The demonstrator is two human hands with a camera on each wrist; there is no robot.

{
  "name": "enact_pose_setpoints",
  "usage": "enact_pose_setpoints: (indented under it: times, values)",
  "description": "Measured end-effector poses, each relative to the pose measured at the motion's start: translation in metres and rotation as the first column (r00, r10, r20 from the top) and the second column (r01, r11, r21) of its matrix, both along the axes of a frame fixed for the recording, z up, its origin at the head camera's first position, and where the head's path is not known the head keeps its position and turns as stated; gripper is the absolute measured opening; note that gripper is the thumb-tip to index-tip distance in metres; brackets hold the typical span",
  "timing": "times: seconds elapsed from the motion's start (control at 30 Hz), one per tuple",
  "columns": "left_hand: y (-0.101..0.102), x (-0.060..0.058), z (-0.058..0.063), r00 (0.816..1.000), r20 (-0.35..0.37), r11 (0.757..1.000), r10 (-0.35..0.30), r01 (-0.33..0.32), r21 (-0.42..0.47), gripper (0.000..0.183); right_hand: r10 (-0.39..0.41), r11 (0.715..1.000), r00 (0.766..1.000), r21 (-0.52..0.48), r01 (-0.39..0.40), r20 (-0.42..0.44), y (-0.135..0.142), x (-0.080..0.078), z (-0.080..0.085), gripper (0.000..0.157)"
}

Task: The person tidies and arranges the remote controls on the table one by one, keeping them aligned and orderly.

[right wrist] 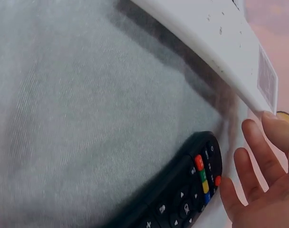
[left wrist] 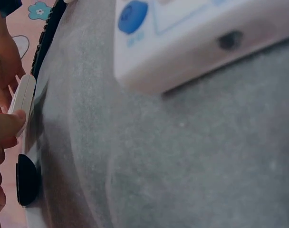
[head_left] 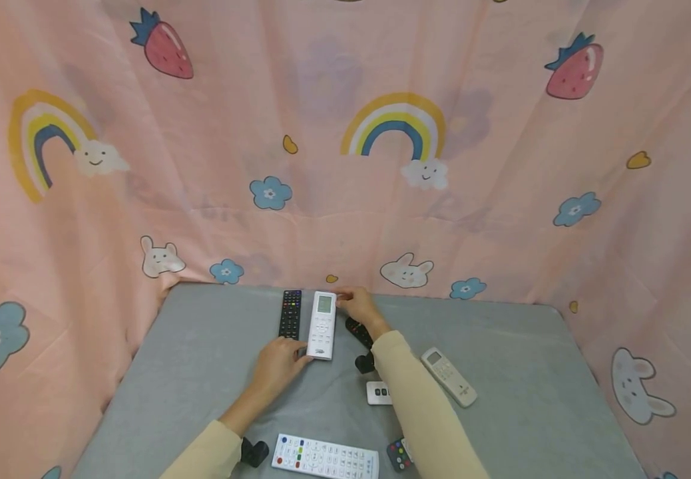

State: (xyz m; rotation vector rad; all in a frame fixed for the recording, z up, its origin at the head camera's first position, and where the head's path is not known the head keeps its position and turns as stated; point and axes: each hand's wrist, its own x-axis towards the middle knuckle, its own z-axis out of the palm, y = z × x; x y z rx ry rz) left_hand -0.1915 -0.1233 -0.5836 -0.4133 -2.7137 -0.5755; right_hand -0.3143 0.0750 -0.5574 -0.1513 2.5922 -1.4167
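Note:
A white air-conditioner remote with a small display (head_left: 321, 326) stands near the back of the grey table. At its lower end my left hand (head_left: 277, 369) pinches the corner, thumb (left wrist: 11, 124) along the side. My right hand (head_left: 357, 306) is at its upper right corner. In the right wrist view the thumb touches that corner of the white remote (right wrist: 220, 42), while the other fingers (right wrist: 249, 175) are spread apart. A shadow lies under the remote's edge there. Beside it on the left is a black remote (head_left: 290, 313); another black remote (right wrist: 182, 194) lies below the right hand, partly hidden by the right arm in the head view.
A beige remote (head_left: 449, 377) lies right of the right arm. A small white remote (head_left: 378, 393) and a small dark one with coloured buttons (head_left: 398, 455) are partly covered by that arm. A long white remote (head_left: 324, 458) is at the front. A pink curtain (head_left: 297, 239) hangs behind.

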Motion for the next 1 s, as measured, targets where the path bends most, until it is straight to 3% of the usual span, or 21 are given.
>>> enact_pose_setpoints:
  times: [0.3, 0.57, 0.77, 1.0]
  values:
    - [0.003, 0.000, 0.001, 0.999, -0.031, 0.995, -0.014, 0.011, -0.096, 0.024, -0.020, 0.998, 1.000, 0.054, 0.021, -0.017, -0.005, 0.002, -0.002, 0.032]
    - [0.003, -0.001, -0.006, 0.999, -0.033, 0.990, -0.002, -0.002, -0.139, 0.025, -0.034, 0.988, 0.998, 0.152, 0.043, -0.056, -0.014, 0.006, 0.001, 0.032]
    - [0.004, -0.001, -0.009, 0.999, -0.045, 0.990, 0.004, -0.010, -0.137, 0.025, -0.080, 0.977, 0.995, 0.195, 0.091, -0.061, -0.017, 0.007, -0.002, 0.032]
    - [0.004, -0.002, -0.009, 1.000, -0.024, 0.993, 0.013, -0.016, -0.116, 0.026, -0.075, 0.961, 0.996, 0.262, 0.087, -0.057, -0.019, 0.006, -0.008, 0.032]
